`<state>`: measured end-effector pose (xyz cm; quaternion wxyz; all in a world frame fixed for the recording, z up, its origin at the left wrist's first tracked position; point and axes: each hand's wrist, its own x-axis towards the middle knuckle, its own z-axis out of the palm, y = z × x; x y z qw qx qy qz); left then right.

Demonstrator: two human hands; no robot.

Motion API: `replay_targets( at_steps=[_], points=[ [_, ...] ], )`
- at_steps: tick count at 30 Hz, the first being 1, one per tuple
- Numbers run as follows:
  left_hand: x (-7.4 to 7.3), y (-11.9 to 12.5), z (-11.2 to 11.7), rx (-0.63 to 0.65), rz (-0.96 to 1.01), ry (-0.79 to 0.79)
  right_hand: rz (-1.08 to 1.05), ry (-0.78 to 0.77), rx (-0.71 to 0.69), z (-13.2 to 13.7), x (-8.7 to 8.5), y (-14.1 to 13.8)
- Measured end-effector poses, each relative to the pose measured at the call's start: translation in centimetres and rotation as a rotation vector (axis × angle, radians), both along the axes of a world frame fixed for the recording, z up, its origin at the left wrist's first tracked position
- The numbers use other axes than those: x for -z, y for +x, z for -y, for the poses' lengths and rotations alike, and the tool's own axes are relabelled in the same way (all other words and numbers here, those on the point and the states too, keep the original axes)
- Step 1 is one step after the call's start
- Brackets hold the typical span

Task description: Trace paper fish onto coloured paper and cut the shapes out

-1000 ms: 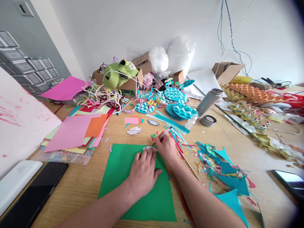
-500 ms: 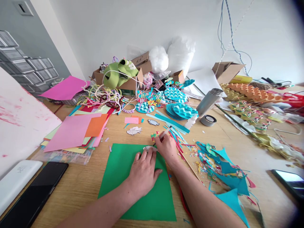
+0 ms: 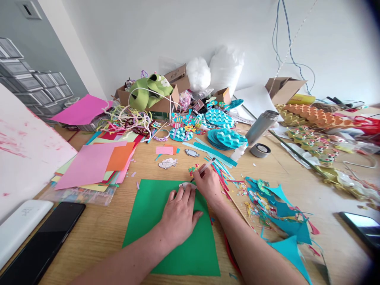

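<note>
A green paper sheet lies on the wooden table in front of me. My left hand rests flat on it, fingers stretched out, fingertips pressing a small grey paper fish cut-out at the sheet's far edge. My right hand is closed round a thin white pen, its tip down at the fish's right end. Two more fish cut-outs, one near and one farther, lie beyond the sheet.
A stack of coloured paper lies at left, a black phone and white device at near left. Teal scraps pile up at right, another phone beyond. A metal flask, tape roll and boxes stand behind.
</note>
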<state>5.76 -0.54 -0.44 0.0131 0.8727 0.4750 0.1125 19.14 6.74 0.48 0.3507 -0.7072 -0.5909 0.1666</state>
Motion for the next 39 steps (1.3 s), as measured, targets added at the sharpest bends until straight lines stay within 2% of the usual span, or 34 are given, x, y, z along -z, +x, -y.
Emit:
replay_targets(
  at_steps=[7, 25, 28, 33, 39],
  points=[
    [-0.13, 0.01, 0.04, -0.006, -0.011, 0.003, 0.025, -0.039, 0.005, 0.06, -0.11, -0.1],
    [-0.07, 0.0, 0.01, -0.001, -0.002, -0.004, 0.04, -0.002, 0.038, -0.02, -0.11, 0.07],
    [0.04, -0.01, -0.03, 0.001, 0.01, 0.001, -0.031, 0.043, -0.004, 0.15, -0.14, -0.17],
    [-0.11, 0.02, -0.03, 0.002, 0.021, -0.012, -0.086, 0.024, -0.112, 0.28, 0.2, -0.62],
    [-0.17, 0.06, 0.02, 0.0, 0.017, -0.007, -0.069, 0.031, -0.138, 0.16, 0.56, -0.66]
  ],
)
